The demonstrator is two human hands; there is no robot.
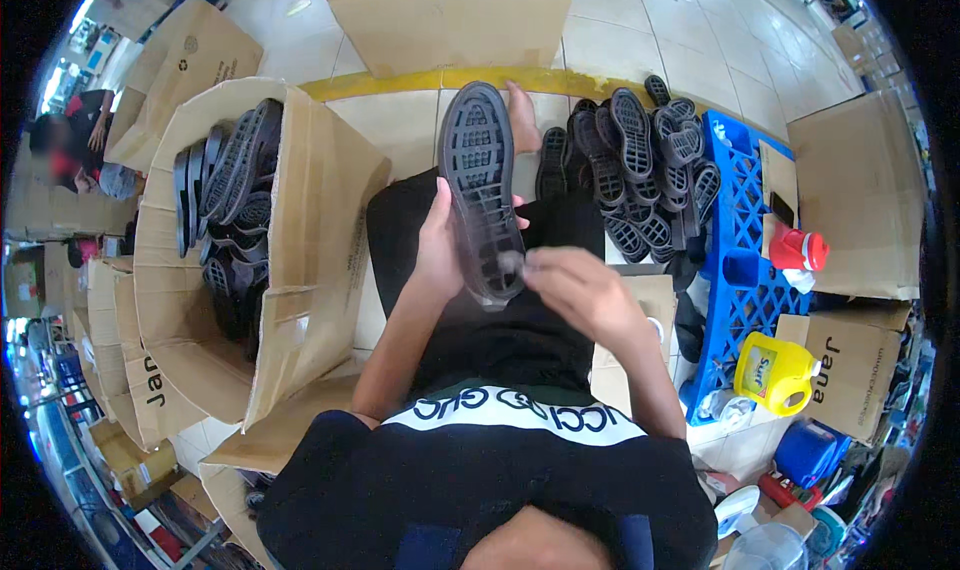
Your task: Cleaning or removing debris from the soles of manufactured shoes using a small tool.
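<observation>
Now clamping 1 dark shoe sole (pixel 477 155) over the lap (pixel 465 348) with the left hand (pixel 440 248): long, grey-brown, round-ended, latticed with small cells inside a smooth rim. Meanwhile, pinching a blurred pale scrap (pixel 511 262) in the right hand's (pixel 588 292) grip, by the sole's lower end.

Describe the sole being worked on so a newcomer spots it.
Between the open carton, left, and blue pallet, right, is the person's lap. Over it is a dark sole; unlike the piled soles, the left hand holds it, right hand at its lower end.
</observation>
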